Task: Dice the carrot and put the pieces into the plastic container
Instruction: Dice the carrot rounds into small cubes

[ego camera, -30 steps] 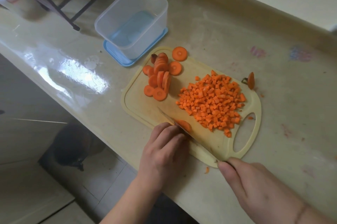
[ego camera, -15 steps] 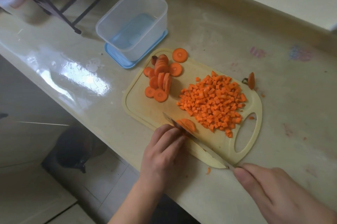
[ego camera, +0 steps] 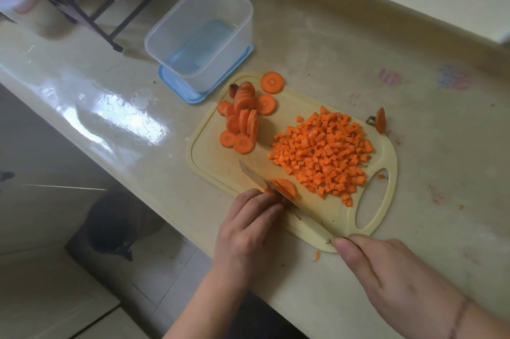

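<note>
1. The left hand (ego camera: 249, 231) curls its fingertips onto a small stack of orange carrot slices (ego camera: 283, 186) at the 6 o'clock edge of the pale yellow plastic cutting board (ego camera: 218, 164). The slim steel knife (ego camera: 278, 195) lies right against those fingertips, so a blade that slides or tips toward them could nick a finger.
2. The right hand (ego camera: 386, 275) grips the knife's handle at the 5 o'clock corner of the board, which overhangs nothing but sits close to the counter (ego camera: 317, 43) edge. A hard push could likely skid the board, or send bits over the edge, as one orange scrap (ego camera: 317, 255) already lies off the board.
3. The heap of small orange carrot cubes (ego camera: 323, 156) fills the 3 o'clock half of the board, and uncut round carrot slices (ego camera: 242, 120) lean together at 11 o'clock.
4. The knife's long axis runs from tip at 10 o'clock to handle at 4 o'clock.
5. The clear rectangular plastic container (ego camera: 198, 32), standing on a blue lid (ego camera: 176, 87) at 11 o'clock beyond the board, holds no carrot; a careless scoop across that gap would probably spill cubes.
</note>
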{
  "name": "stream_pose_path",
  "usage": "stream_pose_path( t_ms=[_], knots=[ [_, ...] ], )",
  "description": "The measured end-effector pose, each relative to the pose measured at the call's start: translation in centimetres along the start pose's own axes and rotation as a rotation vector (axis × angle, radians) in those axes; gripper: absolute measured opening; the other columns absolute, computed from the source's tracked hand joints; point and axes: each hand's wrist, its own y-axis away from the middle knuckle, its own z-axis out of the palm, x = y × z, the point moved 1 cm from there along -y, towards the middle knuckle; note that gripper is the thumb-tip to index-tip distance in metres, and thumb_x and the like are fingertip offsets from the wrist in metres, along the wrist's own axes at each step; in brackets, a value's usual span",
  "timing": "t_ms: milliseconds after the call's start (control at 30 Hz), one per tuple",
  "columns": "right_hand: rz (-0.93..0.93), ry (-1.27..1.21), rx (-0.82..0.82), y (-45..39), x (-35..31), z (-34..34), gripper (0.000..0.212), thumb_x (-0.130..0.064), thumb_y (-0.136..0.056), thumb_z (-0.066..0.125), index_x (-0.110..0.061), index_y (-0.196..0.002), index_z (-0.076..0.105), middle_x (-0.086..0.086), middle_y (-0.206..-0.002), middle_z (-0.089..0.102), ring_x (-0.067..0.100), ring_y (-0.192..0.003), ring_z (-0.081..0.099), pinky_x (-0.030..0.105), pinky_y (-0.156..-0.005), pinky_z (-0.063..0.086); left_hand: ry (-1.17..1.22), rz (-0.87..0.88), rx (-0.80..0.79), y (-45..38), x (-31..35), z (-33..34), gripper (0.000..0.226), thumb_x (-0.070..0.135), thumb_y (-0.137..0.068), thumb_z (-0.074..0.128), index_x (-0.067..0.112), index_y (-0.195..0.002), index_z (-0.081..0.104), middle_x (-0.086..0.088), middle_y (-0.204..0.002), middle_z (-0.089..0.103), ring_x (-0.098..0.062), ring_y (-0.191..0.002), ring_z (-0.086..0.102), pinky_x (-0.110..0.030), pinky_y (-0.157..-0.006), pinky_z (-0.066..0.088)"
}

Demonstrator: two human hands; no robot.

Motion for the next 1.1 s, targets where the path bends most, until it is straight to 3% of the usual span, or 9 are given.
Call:
stream_pose_path(
  t_ms=[133, 267, 500, 600, 700, 800, 933, 1100],
  knots=[
    [0.012, -0.087, 0.018, 1.0, -0.2, -0.8, 0.076, -0.084, -0.074, 0.01, -0.019, -0.065, 0.049, -0.011, -0.057, 0.055, 0.009, -0.057, 0.051, 0.022, -0.056, 0.037, -0.006, -0.005, 0.024, 0.2, 0.0, -0.1, 0.024, -0.013, -0.079, 0.077, -0.004, -0.101, 0.076, -0.015, -0.107, 0.071, -0.033, -0.106, 0.066, -0.038, -0.092, 0.054],
    [0.022, -0.065, 0.0, 1.6, -0.1, -1.0, 0.087, -0.088, -0.07, 0.006, -0.019, -0.074, 0.058, -0.011, -0.067, 0.064, 0.008, -0.066, 0.058, 0.024, -0.065, 0.044, -0.018, 0.008, 0.041, 0.3, -0.1, 0.1, 0.019, -0.009, -0.08, 0.076, -0.005, -0.098, 0.077, -0.016, -0.103, 0.071, -0.033, -0.101, 0.066, -0.037, -0.089, 0.054],
    [0.091, 0.007, 0.01, 2.7, 0.6, -0.7, 0.094, -0.096, -0.056, -0.007, -0.029, -0.077, 0.056, -0.02, -0.076, 0.064, 0.003, -0.071, 0.059, 0.021, -0.067, 0.043, -0.008, -0.012, 0.05, 0.7, -0.5, 0.4, 0.016, -0.008, -0.083, 0.075, -0.003, -0.098, 0.077, -0.015, -0.106, 0.072, -0.032, -0.097, 0.068, -0.037, -0.088, 0.055],
    [0.063, 0.05, -0.009, 1.9, 0.3, 0.0, 0.089, -0.093, -0.057, -0.011, -0.036, -0.079, 0.053, -0.013, -0.075, 0.064, 0.007, -0.071, 0.059, 0.027, -0.068, 0.045, -0.011, -0.011, 0.055, 0.5, -0.4, 0.3, 0.018, -0.009, -0.081, 0.078, -0.002, -0.098, 0.078, -0.013, -0.106, 0.073, -0.03, -0.098, 0.069, -0.034, -0.091, 0.055],
    [0.003, 0.063, 0.015, 0.3, -0.4, 0.5, 0.077, -0.083, -0.071, -0.003, -0.025, -0.069, 0.048, -0.006, -0.063, 0.058, 0.012, -0.065, 0.055, 0.035, -0.065, 0.044, 0.003, -0.019, 0.06, 0.4, -0.3, 0.1, 0.021, -0.01, -0.077, 0.081, -0.001, -0.096, 0.078, -0.012, -0.105, 0.073, -0.028, -0.097, 0.07, -0.033, -0.089, 0.056],
    [-0.003, -0.04, 0.021, 0.1, -0.7, 0.3, 0.068, -0.077, -0.078, 0.01, -0.021, -0.066, 0.047, -0.011, -0.065, 0.059, 0.012, -0.06, 0.053, 0.031, -0.06, 0.041, 0.013, -0.022, 0.062, 0.2, 0.0, -0.1, 0.018, -0.009, -0.079, 0.081, -0.001, -0.095, 0.078, -0.012, -0.101, 0.072, -0.026, -0.095, 0.068, -0.027, -0.088, 0.054],
    [0.021, -0.101, 0.058, 1.0, -0.7, 0.0, 0.057, -0.079, -0.076, 0.014, -0.035, -0.074, 0.049, -0.011, -0.058, 0.057, 0.01, -0.056, 0.052, 0.019, -0.053, 0.036, -0.013, -0.027, 0.064, 0.4, 0.0, 0.1, 0.018, -0.008, -0.081, 0.08, -0.002, -0.097, 0.077, -0.014, -0.1, 0.071, -0.028, -0.094, 0.068, -0.027, -0.087, 0.053],
    [0.005, -0.049, 0.059, 1.6, -0.4, -0.3, 0.081, -0.087, -0.072, 0.007, -0.018, -0.064, 0.047, -0.006, -0.058, 0.057, 0.01, -0.055, 0.052, 0.027, -0.058, 0.039, -0.002, -0.005, 0.086, 0.3, 0.0, 0.0, 0.014, -0.006, -0.082, 0.078, -0.003, -0.096, 0.077, -0.015, -0.099, 0.071, -0.029, -0.094, 0.068, -0.029, -0.088, 0.054]
  ],
)
